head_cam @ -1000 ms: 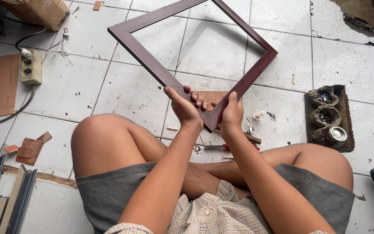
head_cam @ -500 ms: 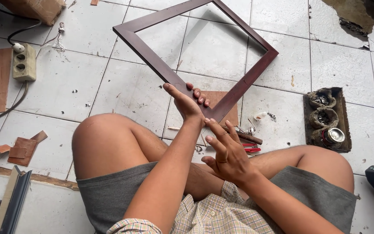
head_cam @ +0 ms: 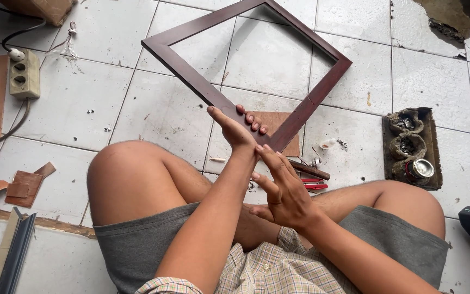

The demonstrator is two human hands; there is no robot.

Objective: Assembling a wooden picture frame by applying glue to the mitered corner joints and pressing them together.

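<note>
A dark brown wooden picture frame [head_cam: 191,76] is held up over the tiled floor, one corner pointing toward me. My left hand [head_cam: 237,126] grips that near corner, fingers wrapped over its edge. My right hand [head_cam: 281,188] hovers just below the corner with fingers spread, holding nothing, its fingertips close to the frame's lower edge. I sit cross-legged, knees [head_cam: 121,174] to either side.
A power strip [head_cam: 24,73] with cable lies at the left. Brown board pieces [head_cam: 23,185] and metal strips [head_cam: 6,256] sit at lower left. Pliers with red handles [head_cam: 314,182] lie under the frame corner. A tray of small tins [head_cam: 412,147] stands at the right.
My right hand has let go of the frame corner and dropped back toward my lap, fingers opening. The left hand keeps the frame, which has tilted slightly.
</note>
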